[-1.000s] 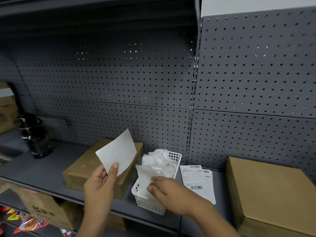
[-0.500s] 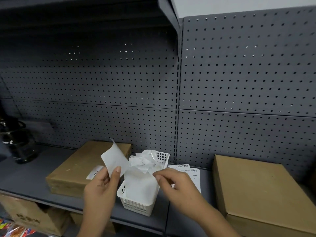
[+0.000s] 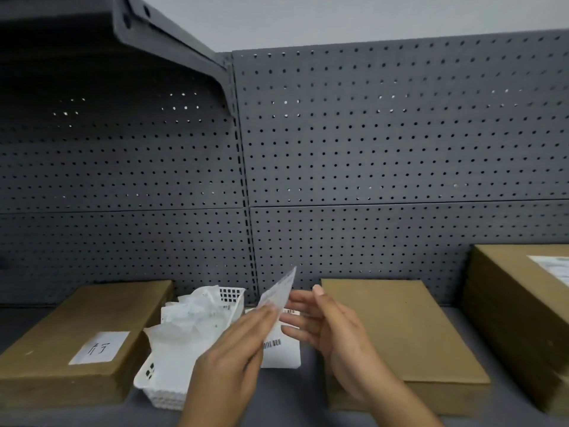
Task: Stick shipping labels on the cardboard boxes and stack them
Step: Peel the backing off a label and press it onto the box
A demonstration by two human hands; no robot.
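Note:
My left hand (image 3: 234,352) pinches a white shipping label (image 3: 278,289), held up edge-on above the shelf. My right hand (image 3: 331,331) hovers just to its right with fingers spread, holding nothing. A bare flat cardboard box (image 3: 409,328) lies right of my hands. Another cardboard box (image 3: 77,331) on the left carries a small white label with handwriting (image 3: 100,348). A taller stack of boxes (image 3: 520,309) at the far right has a printed label on top. A sheet of barcode labels (image 3: 281,349) lies on the shelf between my hands.
A white plastic basket (image 3: 172,380) full of crumpled label backing paper stands between the left box and the label sheet. Grey pegboard (image 3: 369,149) backs the grey shelf (image 3: 292,405). An upper shelf bracket (image 3: 172,38) juts out at the top left.
The view has swung right, bringing the bare box and right stack closer to centre. My left hand carried the label rightward past the basket. My right hand let go of the backing paper and opened.

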